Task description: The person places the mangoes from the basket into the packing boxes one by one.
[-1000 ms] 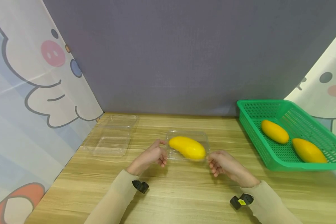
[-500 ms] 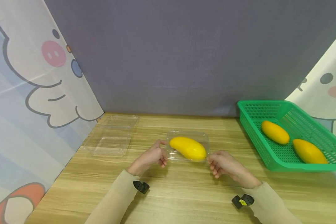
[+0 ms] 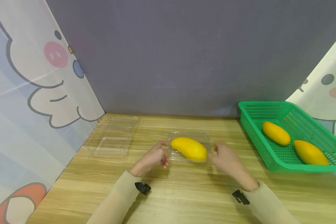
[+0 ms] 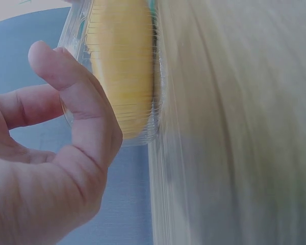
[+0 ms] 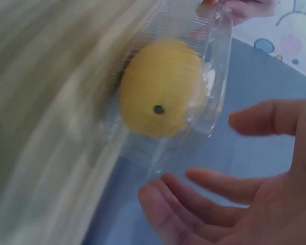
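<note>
Left hand (image 3: 156, 155) pinches the rim of a clear, rectangular plastic container (image 3: 203, 140) at its left end, thumb and finger either side. Right hand (image 3: 226, 157) just beside the opposite end, thumb and fingers spread; right wrist view shows gaps between fingertips and plastic, that hand a bit blurred. Between both hands: smooth, elongated yellow fruit (image 3: 189, 148) lying inside the container, small dark dot (image 5: 158, 109) on the end facing the right hand. Clear end walls stand between each hand and the fruit.

Left of and beyond left hand: second clear plastic container (image 3: 113, 141), opened out in two halves. Right of right hand, well apart: green slotted plastic basket (image 3: 305, 168), two yellow-orange oblong fruits (image 3: 276, 133) inside, its side wall between them and the hand. Everything on a light wood-grain tabletop (image 3: 184, 193). Beyond both hands, a plain grey-purple panel (image 3: 168, 62); cartoon-print cloth (image 3: 16, 102) out to either side.
</note>
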`<control>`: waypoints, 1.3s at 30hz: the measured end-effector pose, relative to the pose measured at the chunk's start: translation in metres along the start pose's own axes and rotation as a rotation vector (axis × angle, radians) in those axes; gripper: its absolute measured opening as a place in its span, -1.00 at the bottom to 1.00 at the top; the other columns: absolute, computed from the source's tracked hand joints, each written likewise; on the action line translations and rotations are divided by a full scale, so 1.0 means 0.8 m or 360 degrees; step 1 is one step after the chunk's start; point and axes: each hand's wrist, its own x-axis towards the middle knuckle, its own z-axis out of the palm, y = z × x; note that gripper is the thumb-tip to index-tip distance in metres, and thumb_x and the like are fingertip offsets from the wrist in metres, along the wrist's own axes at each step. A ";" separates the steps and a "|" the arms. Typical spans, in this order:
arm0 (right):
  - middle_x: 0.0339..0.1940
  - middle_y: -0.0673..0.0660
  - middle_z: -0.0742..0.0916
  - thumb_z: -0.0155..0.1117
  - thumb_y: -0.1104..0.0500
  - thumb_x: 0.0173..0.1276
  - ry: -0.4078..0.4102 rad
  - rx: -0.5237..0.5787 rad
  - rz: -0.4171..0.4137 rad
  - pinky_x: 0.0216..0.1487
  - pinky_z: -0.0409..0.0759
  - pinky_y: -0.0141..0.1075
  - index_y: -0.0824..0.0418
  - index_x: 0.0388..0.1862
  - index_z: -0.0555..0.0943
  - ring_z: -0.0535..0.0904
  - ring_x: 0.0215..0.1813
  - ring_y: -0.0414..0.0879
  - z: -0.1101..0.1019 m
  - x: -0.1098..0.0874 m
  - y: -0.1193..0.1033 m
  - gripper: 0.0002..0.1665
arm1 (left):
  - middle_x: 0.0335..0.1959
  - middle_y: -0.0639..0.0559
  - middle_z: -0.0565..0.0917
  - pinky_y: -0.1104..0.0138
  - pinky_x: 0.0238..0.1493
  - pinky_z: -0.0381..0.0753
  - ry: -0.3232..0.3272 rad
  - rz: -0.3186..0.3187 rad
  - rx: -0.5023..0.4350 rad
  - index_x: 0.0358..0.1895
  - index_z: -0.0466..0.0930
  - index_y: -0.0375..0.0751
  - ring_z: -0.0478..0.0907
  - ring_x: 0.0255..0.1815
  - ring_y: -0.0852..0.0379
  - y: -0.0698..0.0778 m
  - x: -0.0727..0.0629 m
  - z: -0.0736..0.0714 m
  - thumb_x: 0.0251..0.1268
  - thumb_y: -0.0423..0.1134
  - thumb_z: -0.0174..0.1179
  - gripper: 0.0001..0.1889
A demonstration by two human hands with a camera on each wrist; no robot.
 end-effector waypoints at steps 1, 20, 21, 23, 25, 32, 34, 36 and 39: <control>0.15 0.44 0.63 0.23 0.01 0.37 0.0018 -0.0048 -0.0044 0.08 0.59 0.21 0.49 0.35 0.43 0.58 0.12 0.33 0.000 0.001 -0.004 -0.26 | -0.46 -0.10 0.51 0.34 -0.46 0.61 0.0000 -0.0002 0.0001 0.43 0.04 -0.36 0.50 -0.51 0.06 0.000 0.000 0.000 0.18 -0.38 0.02 -0.30; 0.52 0.43 0.31 0.30 -0.43 0.25 -0.0001 -0.0429 -0.0518 0.48 0.10 0.36 0.16 0.51 0.37 0.17 0.53 0.42 0.031 0.035 -0.043 0.03 | -0.45 -0.10 0.51 0.34 -0.45 0.60 -0.0034 0.0000 -0.0024 0.44 0.03 -0.36 0.50 -0.51 0.06 0.000 -0.001 0.008 0.20 -0.39 0.04 -0.30; 0.53 0.43 0.30 0.28 -0.46 0.24 -0.0019 -0.0438 -0.0524 0.49 0.07 0.35 0.16 0.52 0.36 0.16 0.53 0.42 0.032 0.036 -0.045 0.06 | -0.44 -0.10 0.51 0.34 -0.44 0.60 -0.0037 0.0000 -0.0023 0.44 0.03 -0.36 0.50 -0.51 0.06 0.000 -0.001 0.009 0.21 -0.39 0.03 -0.31; 0.54 0.43 0.28 0.25 -0.49 0.24 -0.0058 -0.0450 -0.0530 0.51 0.03 0.35 0.16 0.53 0.33 0.13 0.54 0.42 0.033 0.039 -0.046 0.09 | -0.44 -0.11 0.52 0.35 -0.44 0.61 -0.0041 0.0000 -0.0020 0.44 0.03 -0.37 0.51 -0.50 0.06 -0.001 0.000 0.009 0.22 -0.38 0.03 -0.31; 0.56 0.42 0.25 0.21 -0.54 0.23 -0.0098 -0.0471 -0.0522 0.51 0.00 0.36 0.15 0.56 0.29 0.10 0.56 0.41 0.035 0.041 -0.047 0.14 | -0.43 -0.11 0.53 0.35 -0.44 0.62 -0.0043 0.0001 -0.0016 0.44 0.03 -0.37 0.51 -0.50 0.07 -0.001 0.001 0.009 0.23 -0.37 0.03 -0.31; 0.58 0.42 0.22 0.21 -0.56 0.21 -0.0153 -0.0491 -0.0483 0.50 -0.04 0.38 0.13 0.60 0.25 0.06 0.57 0.40 0.039 0.047 -0.045 0.19 | -0.41 -0.15 0.54 0.35 -0.44 0.63 -0.0045 0.0002 -0.0014 0.43 0.06 -0.37 0.52 -0.51 0.06 -0.002 0.001 0.012 0.23 -0.37 0.04 -0.32; 0.58 0.42 0.22 0.21 -0.57 0.21 -0.0155 -0.0492 -0.0482 0.50 -0.04 0.38 0.13 0.59 0.25 0.06 0.57 0.40 0.040 0.049 -0.043 0.19 | -0.40 -0.14 0.54 0.34 -0.43 0.63 -0.0045 -0.0003 -0.0021 0.43 0.08 -0.36 0.52 -0.50 0.06 -0.001 0.000 0.013 0.22 -0.37 0.06 -0.32; 0.58 0.41 0.22 0.21 -0.57 0.20 -0.0153 -0.0491 -0.0486 0.50 -0.04 0.38 0.13 0.59 0.26 0.06 0.57 0.40 0.040 0.050 -0.042 0.19 | -0.40 -0.13 0.54 0.34 -0.43 0.63 -0.0044 -0.0005 -0.0026 0.43 0.08 -0.35 0.52 -0.50 0.06 -0.001 0.000 0.013 0.23 -0.36 0.07 -0.32; 0.58 0.41 0.22 0.23 -0.56 0.20 -0.0143 -0.0488 -0.0496 0.50 -0.04 0.38 0.14 0.59 0.27 0.06 0.57 0.40 0.041 0.052 -0.039 0.19 | -0.38 -0.12 0.54 0.34 -0.43 0.63 -0.0045 -0.0003 -0.0028 0.43 0.09 -0.34 0.52 -0.50 0.05 0.000 -0.001 0.013 0.26 -0.34 0.08 -0.33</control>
